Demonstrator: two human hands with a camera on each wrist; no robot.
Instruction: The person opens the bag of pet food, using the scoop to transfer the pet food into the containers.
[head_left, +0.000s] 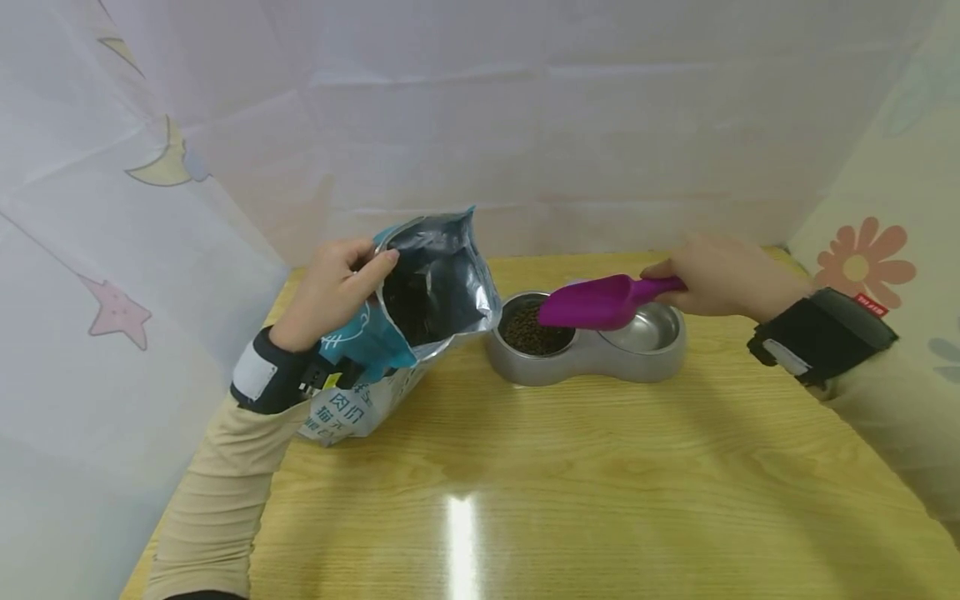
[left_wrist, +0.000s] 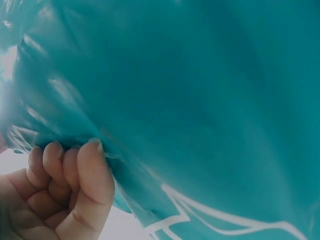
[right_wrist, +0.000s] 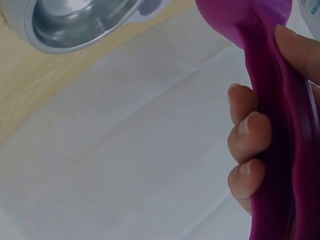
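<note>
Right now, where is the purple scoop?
In the head view the purple scoop is right of centre, held by the right hand above the double bowl.

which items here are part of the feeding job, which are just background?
In use:
left hand gripping the open food bag
right hand holding the purple scoop
double bowl, left cup with kibble, right cup bare

Just there:
wooden table
patterned curtains

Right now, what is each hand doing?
Left hand: grips the open food bag by its rim.
Right hand: holds the purple scoop over the bowl.
</note>
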